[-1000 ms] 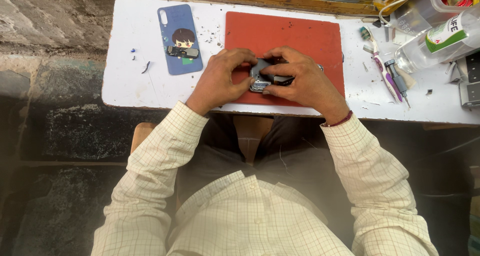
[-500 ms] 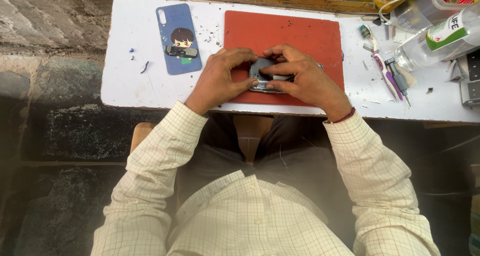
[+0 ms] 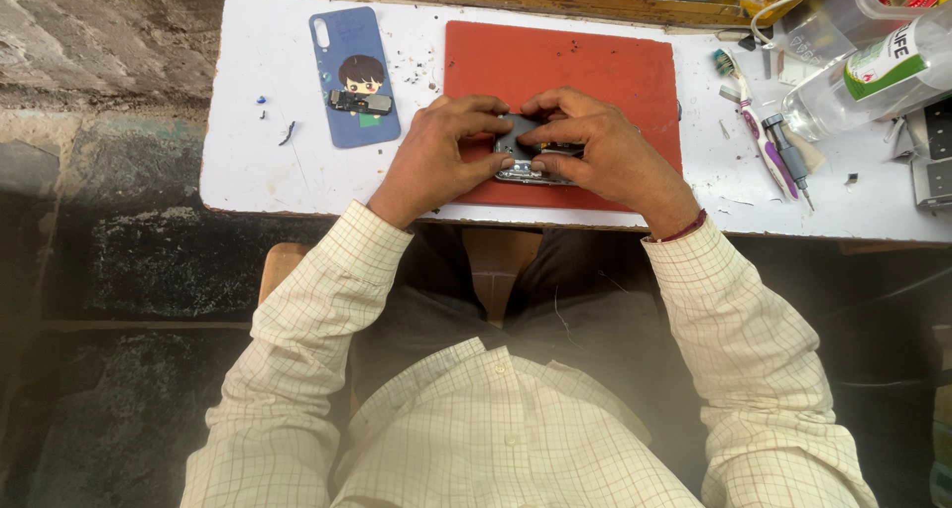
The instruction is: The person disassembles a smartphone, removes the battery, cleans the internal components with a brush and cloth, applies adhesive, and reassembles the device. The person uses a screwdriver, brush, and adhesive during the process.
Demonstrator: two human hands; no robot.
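Hands: left hand [image 3: 436, 156] and right hand [image 3: 605, 151], fingers curled shut, pinch small dark opened phone [image 3: 535, 161], braced on red rectangular rubber mat [image 3: 555, 62] for steadiness. Blue cartoon-printed phone case [image 3: 354, 77] parked at ten o'clock, seemingly clear of the work.

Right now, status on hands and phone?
Left hand and right hand both gripping dark phone on red mat. Nothing blocking.

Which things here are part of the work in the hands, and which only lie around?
In the work: left hand, right hand, opened phone, red mat.

Lying around: blue phone case, toothbrush, screwdriver, clear bottle.
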